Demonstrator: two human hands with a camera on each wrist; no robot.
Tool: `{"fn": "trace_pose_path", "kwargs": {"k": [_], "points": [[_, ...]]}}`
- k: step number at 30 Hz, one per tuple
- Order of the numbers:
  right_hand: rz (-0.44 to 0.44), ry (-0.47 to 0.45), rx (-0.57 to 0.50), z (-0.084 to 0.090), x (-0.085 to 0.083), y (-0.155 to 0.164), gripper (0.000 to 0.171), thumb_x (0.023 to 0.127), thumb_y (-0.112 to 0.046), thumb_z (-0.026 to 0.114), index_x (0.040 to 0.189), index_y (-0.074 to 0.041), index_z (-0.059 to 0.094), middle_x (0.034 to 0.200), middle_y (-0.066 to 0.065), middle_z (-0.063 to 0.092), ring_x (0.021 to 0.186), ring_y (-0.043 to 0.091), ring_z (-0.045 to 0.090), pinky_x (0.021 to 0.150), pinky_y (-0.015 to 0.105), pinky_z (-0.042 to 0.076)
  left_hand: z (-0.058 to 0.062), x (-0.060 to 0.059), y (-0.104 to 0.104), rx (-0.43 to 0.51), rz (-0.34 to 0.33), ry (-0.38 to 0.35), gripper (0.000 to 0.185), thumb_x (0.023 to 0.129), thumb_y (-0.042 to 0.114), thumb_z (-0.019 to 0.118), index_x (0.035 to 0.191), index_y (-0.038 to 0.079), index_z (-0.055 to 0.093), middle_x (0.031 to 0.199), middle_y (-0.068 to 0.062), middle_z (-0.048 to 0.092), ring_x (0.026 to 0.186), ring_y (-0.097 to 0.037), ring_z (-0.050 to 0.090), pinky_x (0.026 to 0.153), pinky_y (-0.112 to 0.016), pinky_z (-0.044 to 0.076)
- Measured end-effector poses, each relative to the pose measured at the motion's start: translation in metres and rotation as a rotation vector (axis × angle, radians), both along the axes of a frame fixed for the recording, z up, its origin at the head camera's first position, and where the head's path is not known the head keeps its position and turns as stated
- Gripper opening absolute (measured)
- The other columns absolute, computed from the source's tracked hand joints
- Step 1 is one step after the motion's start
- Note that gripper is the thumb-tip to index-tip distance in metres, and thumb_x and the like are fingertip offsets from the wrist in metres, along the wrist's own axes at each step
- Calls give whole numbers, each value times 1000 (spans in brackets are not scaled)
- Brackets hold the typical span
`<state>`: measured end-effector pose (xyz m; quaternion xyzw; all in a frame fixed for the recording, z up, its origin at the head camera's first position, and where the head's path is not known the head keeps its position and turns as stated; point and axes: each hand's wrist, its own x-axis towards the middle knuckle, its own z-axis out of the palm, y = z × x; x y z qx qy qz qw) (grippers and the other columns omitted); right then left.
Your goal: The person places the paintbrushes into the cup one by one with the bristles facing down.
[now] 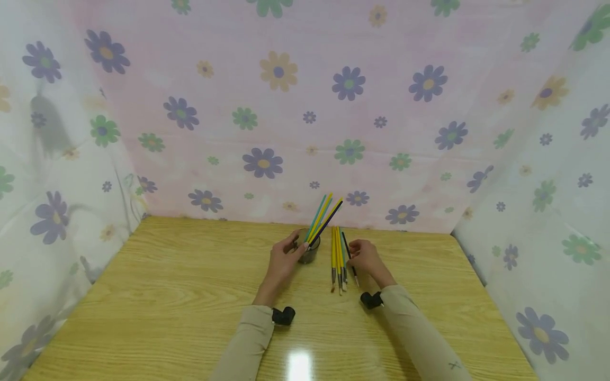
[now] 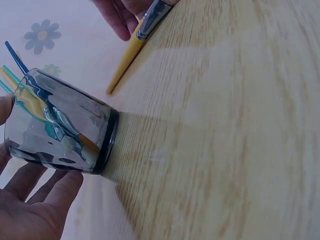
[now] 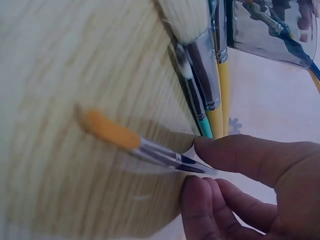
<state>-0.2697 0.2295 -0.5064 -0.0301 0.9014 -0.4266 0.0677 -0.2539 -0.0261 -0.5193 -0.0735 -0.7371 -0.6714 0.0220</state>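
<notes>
My left hand [image 1: 282, 260] grips a clear grey glass cup [image 2: 65, 120] around its side. Several paintbrushes [image 1: 324, 219] with yellow, teal and dark blue handles lean in the cup, bristle ends down. To the right of the cup, a row of paintbrushes [image 1: 337, 254] with yellow and teal handles lies on the table, bristles toward me. At the right end of that row is a dark-handled paintbrush [image 3: 155, 152] with orange-brown bristles. My right hand [image 1: 367, 257] has its thumb and fingertips [image 3: 197, 192] curled around this brush's handle.
A wood-grain table [image 1: 190, 275] carries everything, its far edge against a pink flowered cloth [image 1: 305, 143]. White flowered cloth [image 1: 548, 211] hangs at both sides. A black wrist device [image 1: 284, 316] sits at each cuff, and light glares off the table's front.
</notes>
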Motion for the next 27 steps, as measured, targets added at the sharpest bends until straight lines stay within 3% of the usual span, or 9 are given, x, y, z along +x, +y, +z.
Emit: {"fn": "trace_pose_path", "kwargs": {"k": [8, 12, 20, 27], "points": [[-7, -39, 90, 3, -4, 3, 48, 82, 0, 78, 126, 11, 62, 108, 20, 67, 99, 32, 64, 85, 44, 57, 1, 0, 1, -4, 7, -8, 56, 100, 18, 68, 151, 9, 50, 152, -22, 48, 135, -40, 52, 111, -55, 45], [-1, -59, 67, 6, -5, 6, 50, 82, -1, 77, 127, 11, 62, 107, 19, 67, 97, 29, 64, 81, 40, 57, -1, 0, 1, -8, 2, 0, 57, 100, 17, 68, 152, 6, 48, 154, -22, 47, 136, -41, 51, 112, -55, 44], [13, -122, -162, 7, -5, 17, 51, 88, 4, 68, 135, 18, 54, 121, 31, 64, 108, 37, 64, 85, 36, 59, 0, 0, 1, -4, 5, -1, 57, 100, 18, 68, 152, 4, 47, 155, -19, 46, 139, -41, 48, 113, -53, 43], [-33, -183, -292, -1, -7, 25, 48, 92, 8, 64, 138, 13, 54, 128, 31, 61, 108, 30, 64, 82, 30, 59, 1, 0, 0, -7, -2, 14, 58, 100, 16, 68, 152, 2, 46, 155, -22, 45, 136, -43, 50, 111, -56, 44]]}}
